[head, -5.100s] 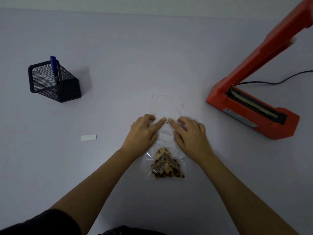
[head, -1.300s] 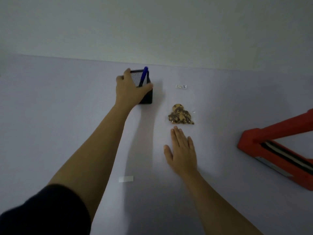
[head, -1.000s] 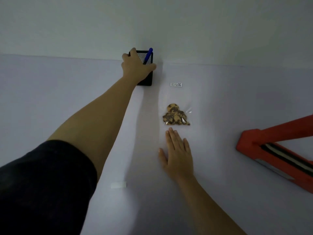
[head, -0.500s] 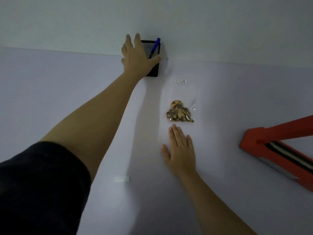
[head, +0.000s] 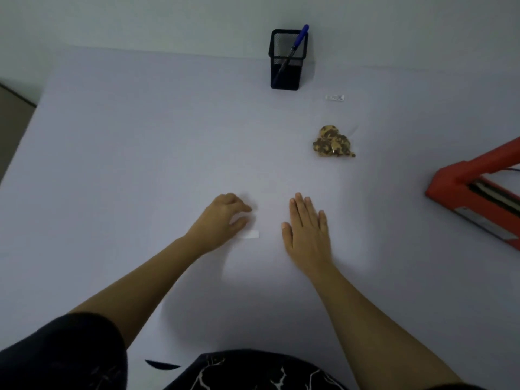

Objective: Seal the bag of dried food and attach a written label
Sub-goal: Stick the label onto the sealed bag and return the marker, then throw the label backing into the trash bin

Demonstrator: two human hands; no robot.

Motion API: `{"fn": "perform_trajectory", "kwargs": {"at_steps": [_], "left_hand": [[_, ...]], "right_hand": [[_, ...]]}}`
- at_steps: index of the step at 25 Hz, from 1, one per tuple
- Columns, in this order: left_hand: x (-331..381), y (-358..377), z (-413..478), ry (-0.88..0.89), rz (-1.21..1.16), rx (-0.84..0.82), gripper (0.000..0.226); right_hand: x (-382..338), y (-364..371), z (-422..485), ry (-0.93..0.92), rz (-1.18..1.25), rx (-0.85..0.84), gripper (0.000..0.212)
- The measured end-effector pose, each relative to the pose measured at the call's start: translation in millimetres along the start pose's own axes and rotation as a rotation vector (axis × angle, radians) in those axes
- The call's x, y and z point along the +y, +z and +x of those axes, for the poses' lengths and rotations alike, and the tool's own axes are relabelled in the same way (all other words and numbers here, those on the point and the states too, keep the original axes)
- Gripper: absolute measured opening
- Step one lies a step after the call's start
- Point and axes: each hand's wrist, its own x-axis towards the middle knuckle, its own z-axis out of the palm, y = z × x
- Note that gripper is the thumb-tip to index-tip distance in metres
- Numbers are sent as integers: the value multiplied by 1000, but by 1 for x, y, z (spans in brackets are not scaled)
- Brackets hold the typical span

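Left hand (head: 222,219) curled, fingertips down beside white label strip (head: 249,234), grip unclear; right hand (head: 308,230) flat, empty; bag of dried food (head: 333,142) far right, clear film barely visible; red sealer (head: 475,192) cut off; pen (head: 292,49) in holder (head: 285,71).

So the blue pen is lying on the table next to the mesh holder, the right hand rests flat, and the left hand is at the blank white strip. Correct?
Not quite. In the head view the blue pen stands inside the mesh holder, leaning against its rim, not lying on the table. The rest holds: the right hand rests flat and the left hand is at the blank white strip.
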Motion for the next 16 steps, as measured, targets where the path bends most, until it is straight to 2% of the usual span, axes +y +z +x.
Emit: {"fn": "perform_trajectory", "kwargs": {"at_steps": [5, 11, 14, 16], "left_hand": [[8, 34, -41, -36, -11, 52, 30], [10, 53, -40, 51, 101, 256, 8], [6, 61, -41, 128, 288, 240, 18], [7, 60, -40, 145, 309, 269, 19]], "right_hand": [[-16, 13, -23, 68, 11, 21, 56], [-11, 19, -23, 48, 51, 68, 62], [-13, 21, -24, 48, 53, 79, 63], [-12, 20, -23, 49, 47, 78, 65]]}}
